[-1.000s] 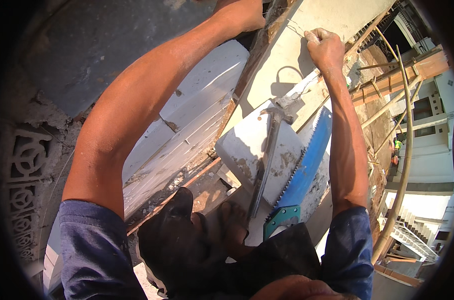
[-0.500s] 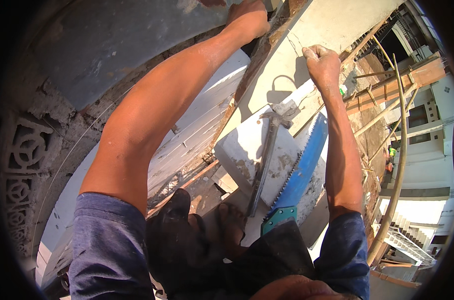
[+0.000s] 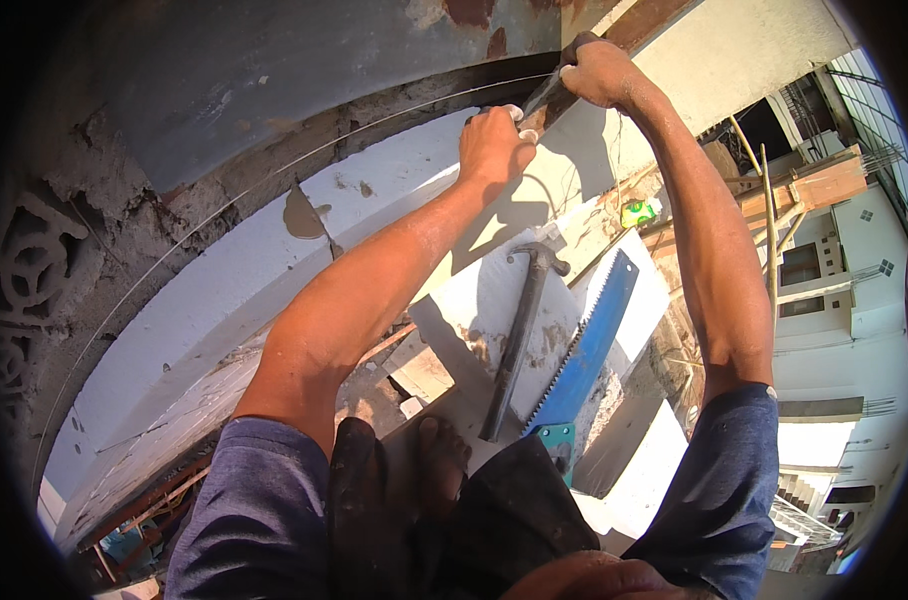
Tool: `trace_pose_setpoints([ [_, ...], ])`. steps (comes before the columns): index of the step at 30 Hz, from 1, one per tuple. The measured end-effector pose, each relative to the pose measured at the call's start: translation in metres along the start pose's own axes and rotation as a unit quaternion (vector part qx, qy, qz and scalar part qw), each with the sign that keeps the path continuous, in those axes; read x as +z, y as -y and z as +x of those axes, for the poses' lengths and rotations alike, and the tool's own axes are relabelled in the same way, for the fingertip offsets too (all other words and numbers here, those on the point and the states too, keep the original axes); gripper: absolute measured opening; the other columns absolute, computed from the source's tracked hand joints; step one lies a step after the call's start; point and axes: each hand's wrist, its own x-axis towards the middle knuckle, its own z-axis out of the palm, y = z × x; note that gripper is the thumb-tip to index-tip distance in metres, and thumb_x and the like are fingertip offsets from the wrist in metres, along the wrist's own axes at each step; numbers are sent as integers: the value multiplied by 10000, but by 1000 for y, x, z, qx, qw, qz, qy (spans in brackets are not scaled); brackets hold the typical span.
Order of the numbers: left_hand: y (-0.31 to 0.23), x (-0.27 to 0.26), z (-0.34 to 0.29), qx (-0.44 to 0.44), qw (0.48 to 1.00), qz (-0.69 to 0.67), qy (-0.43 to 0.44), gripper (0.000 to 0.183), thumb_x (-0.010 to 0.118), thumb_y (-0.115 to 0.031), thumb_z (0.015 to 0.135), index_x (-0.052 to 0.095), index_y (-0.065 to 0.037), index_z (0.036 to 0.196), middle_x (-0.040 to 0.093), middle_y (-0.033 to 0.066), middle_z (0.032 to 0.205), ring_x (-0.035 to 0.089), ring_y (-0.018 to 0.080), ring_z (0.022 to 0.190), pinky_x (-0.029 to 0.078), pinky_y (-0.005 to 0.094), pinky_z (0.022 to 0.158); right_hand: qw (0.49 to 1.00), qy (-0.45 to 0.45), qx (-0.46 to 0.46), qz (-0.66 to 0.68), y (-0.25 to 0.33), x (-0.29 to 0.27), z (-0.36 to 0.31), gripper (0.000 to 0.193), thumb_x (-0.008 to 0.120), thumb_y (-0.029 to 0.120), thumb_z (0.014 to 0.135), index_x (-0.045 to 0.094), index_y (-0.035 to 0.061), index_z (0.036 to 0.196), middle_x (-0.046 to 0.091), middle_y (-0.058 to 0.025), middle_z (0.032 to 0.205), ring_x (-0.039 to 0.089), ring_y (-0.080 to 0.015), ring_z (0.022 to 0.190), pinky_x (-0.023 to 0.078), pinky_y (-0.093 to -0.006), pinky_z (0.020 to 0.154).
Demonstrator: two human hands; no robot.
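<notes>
My right hand [image 3: 602, 74] is closed at the edge of a long brown board [image 3: 652, 22], which looks like wood and lies along a pale flat slab [image 3: 744, 50]. Just below and to the left, my left hand [image 3: 496, 150] has its fingers curled in beside the board's lower end; what they grip is hidden. Behind the hands a thin pale string [image 3: 304, 158] curves along the wall. Nearer to me a claw hammer [image 3: 519, 335] and a blue handsaw [image 3: 586, 345] with a teal handle lie on white blocks [image 3: 564, 305], touched by neither hand.
A white block course [image 3: 209, 250] with a grey mortar patch [image 3: 302, 215] runs along the left. Beyond it stands a grey panel [image 3: 324, 70]. My bare foot [image 3: 442, 445] is below the hammer. At right are a green-and-white packet [image 3: 638, 212], wooden poles [image 3: 771, 220] and a building [image 3: 824, 350].
My left hand has come down and my right hand has risen to the left, so they are close together. The view has shifted, showing more of the white block course.
</notes>
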Motion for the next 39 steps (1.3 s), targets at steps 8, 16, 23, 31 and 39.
trace_pose_setpoints([
  [8, 8, 33, 42, 32, 970, -209, -123, 631, 760, -279, 755, 554, -81, 1318, 517, 206, 1350, 506, 339, 1246, 392, 396, 1049, 945, 91, -111, -293, 18, -30, 56, 191, 636, 90, 776, 710, 13, 934, 695, -186, 948, 680, -346, 904, 539, -401, 784],
  [16, -1, 68, 77, 166, 923, -262, -229, 675, 849, -298, 618, 608, -137, 1227, 541, 146, 1250, 525, 331, 1160, 436, 398, 998, 936, 87, -113, -323, 20, -34, 70, 191, 645, 92, 775, 711, 17, 938, 697, -179, 944, 681, -341, 898, 540, -399, 778],
  [23, -8, 92, 96, 180, 884, -325, -283, 577, 885, -201, 553, 681, -93, 1081, 608, 116, 1149, 569, 323, 1096, 467, 381, 952, 929, 85, -117, -341, 17, -32, 74, 192, 652, 94, 774, 711, 21, 941, 699, -173, 940, 683, -337, 893, 542, -397, 774],
  [31, -12, 78, 100, 184, 882, -374, -218, 528, 878, -247, 563, 684, -66, 1020, 679, 151, 1025, 654, 296, 932, 521, 368, 846, 922, 90, -107, -360, 4, -43, 71, 194, 661, 97, 773, 712, 25, 945, 701, -167, 937, 685, -332, 886, 543, -395, 768],
  [39, -12, 63, 97, 168, 913, -336, -156, 560, 865, -231, 618, 656, -66, 1111, 704, 142, 1027, 680, 221, 897, 538, 330, 818, 922, 83, -114, -361, 6, -41, 69, 196, 669, 99, 772, 712, 29, 949, 703, -160, 933, 687, -327, 880, 544, -392, 763],
])
